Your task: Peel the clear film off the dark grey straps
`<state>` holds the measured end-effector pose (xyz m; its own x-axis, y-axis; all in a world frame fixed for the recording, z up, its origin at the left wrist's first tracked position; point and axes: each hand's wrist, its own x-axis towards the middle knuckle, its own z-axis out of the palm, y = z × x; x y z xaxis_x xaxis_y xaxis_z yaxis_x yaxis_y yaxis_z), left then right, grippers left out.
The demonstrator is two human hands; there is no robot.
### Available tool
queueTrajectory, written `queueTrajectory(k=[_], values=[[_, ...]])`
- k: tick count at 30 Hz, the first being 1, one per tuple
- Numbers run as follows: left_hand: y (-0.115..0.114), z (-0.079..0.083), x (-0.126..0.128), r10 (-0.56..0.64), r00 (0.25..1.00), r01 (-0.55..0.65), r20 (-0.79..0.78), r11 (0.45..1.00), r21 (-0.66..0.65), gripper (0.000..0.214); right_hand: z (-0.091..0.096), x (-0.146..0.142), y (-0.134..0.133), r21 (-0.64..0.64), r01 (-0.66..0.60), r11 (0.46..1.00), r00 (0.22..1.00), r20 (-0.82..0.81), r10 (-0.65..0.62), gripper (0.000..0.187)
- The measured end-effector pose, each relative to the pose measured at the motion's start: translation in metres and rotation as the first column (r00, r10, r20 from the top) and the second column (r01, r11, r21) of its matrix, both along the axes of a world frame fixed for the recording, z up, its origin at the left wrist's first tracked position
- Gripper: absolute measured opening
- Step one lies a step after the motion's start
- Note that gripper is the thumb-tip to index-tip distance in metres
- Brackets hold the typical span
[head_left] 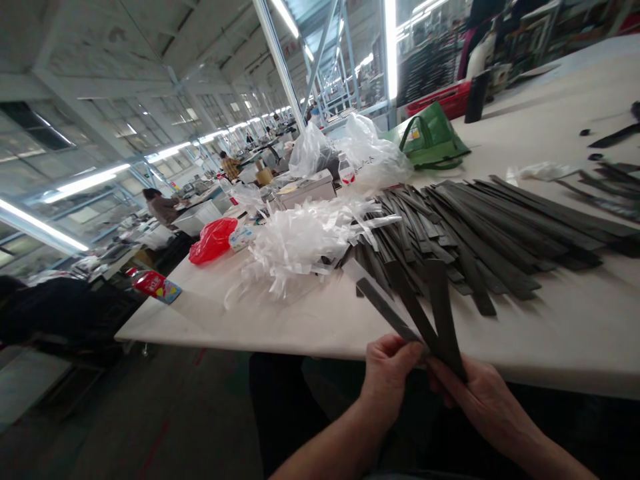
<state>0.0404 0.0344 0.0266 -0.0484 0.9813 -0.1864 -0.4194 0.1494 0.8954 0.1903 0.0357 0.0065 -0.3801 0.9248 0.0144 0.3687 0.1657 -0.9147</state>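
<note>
My left hand [390, 373] is closed, thumb and forefinger pinching the near end of a dark strip with a pale backing strip [356, 272] along it. Beside it, my right hand [483, 400] grips several flat dark grey strips [444, 313] that fan out upward past the table's front edge. The two hands nearly touch; the right fingertips are partly hidden behind the strips. Beyond them a wide pile of similar dark strips [500, 227] covers the table. Left of that pile lies a tangled heap of white backing strips [300, 240].
The pale table [200, 327] has its near edge just before my body. On it are a red plastic bag [214, 240], a red can [155, 285], clear plastic bags [375, 157], a bottle [346, 170] and a green bag [435, 140]. Other people sit farther off at left.
</note>
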Motion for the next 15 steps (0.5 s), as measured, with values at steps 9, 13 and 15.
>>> queueTrajectory(k=[9, 13, 15], values=[[0.013, 0.009, -0.014, 0.215, 0.976, -0.214, -0.031, 0.976, 0.035, 0.031, -0.008, -0.005, -0.001, -0.021, -0.047, 0.999, 0.999, 0.007, 0.047, 0.046], [-0.004, -0.009, 0.004, 0.038, 0.999, -0.037, 0.017, 0.998, -0.049, 0.033, -0.003, -0.005, 0.003, -0.013, -0.063, 0.998, 0.998, -0.024, 0.062, 0.044], [0.0, -0.007, -0.002, 0.129, 0.987, -0.129, 0.094, 0.992, -0.004, 0.034, -0.002, -0.004, 0.003, -0.007, -0.093, 0.996, 0.996, -0.013, 0.093, 0.043]])
